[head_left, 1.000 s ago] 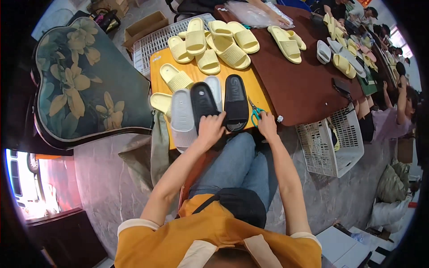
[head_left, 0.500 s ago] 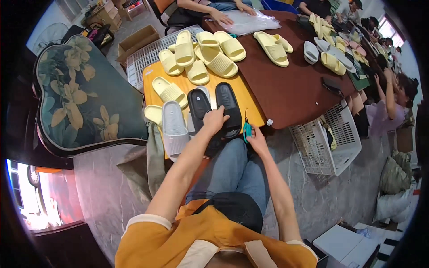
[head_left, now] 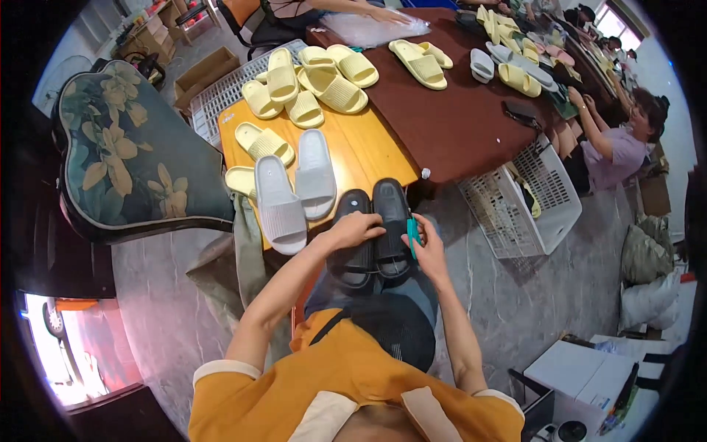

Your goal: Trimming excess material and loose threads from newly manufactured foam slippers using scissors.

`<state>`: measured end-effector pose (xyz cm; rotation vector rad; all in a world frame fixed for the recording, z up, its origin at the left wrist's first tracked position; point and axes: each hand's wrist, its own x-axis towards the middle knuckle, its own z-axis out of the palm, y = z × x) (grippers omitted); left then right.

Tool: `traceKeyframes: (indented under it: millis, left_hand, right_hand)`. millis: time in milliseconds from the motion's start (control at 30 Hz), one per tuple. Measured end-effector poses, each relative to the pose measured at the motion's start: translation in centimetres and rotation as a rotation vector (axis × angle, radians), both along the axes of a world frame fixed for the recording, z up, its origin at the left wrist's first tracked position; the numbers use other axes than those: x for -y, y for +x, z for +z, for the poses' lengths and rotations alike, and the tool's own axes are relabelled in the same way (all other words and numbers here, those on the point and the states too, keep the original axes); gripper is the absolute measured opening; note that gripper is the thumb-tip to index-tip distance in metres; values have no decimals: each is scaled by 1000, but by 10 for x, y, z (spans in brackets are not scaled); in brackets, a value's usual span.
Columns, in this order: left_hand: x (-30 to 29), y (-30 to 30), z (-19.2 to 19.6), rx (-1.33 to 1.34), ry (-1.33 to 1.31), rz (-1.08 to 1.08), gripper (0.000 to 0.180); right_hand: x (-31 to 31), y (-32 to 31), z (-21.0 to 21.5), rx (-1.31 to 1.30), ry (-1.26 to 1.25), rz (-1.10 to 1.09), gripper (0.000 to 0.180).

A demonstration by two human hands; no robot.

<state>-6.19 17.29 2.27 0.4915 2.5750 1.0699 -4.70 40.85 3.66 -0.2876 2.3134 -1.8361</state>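
Note:
A pair of black slide slippers lies side by side over my lap, toes toward me: the left slipper [head_left: 352,258] and the right slipper [head_left: 390,199]. My left hand [head_left: 353,230] is closed on their inner edges, its thumb and fingers at the gap between them. At the right slipper's outer edge, my right hand [head_left: 427,247] is closed round teal-handled thread snips [head_left: 412,237]; the blades are hard to make out. Beyond my left hand, two grey slides, one nearer [head_left: 280,202] and one farther [head_left: 315,173], rest on the yellow wooden table [head_left: 361,151].
Several pale yellow slides [head_left: 335,90] crowd the table's far side. A brown-covered table [head_left: 456,132] adjoins it, holding more slides and a plastic bag [head_left: 375,28]. A white basket [head_left: 530,199] stands right; a flowered chair back [head_left: 140,155] is left. Other people sit at the tables.
My left hand has drawn the black slides off the table toward my lap, side by side. The farther grey slide is now uncovered. My right hand has brought the snips against the right slide.

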Motion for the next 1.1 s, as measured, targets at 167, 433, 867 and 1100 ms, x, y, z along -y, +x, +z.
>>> traceKeyframes:
  millis: [167,433,867,1100]
  left_hand:
    - [-18,28,-34,-354,1,109,28]
    - [-21,25,-54,-329,-142,483,26]
    - [-8,10,-57,69,4,334,32]
    - [-13,17,-28,85,739,545,16]
  right_hand:
    - [-4,10,-30,-81,150,50,49]
    - [-1,18,-37,-106,173,6,55]
    - [-9,26,-29,-145,336,-26,55]
    - [-5,23,-23,-274,419,25,65]
